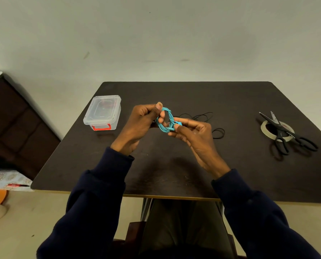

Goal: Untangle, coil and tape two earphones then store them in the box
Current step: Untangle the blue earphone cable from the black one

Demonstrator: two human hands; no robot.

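Above the middle of the counter (174,165) we've got the blue earphone (165,120) wound into an oval loop, held up off the surface between both hands. Our left hand (139,124) grips the left side of the loop, with the thumb pressed on its far end and the fingers curled around the strands. Our right hand (195,135) pinches the loose tail against the near-right side of the coil with thumb and fingertips. The loop's long axis runs roughly far-to-near.

So earphone 1 of 2 looks coiled but not taped yet. The tape (263,128) sits well off to the right with the scissors (283,131) lying across it, so the right hand is the nearer one to go for it. Our guess is the left has to trap that tail first or it'll spring loose.

The black earphone (218,132) lies loose on the counter just beyond the right hand. The box (102,113) is over on the left, lid on.
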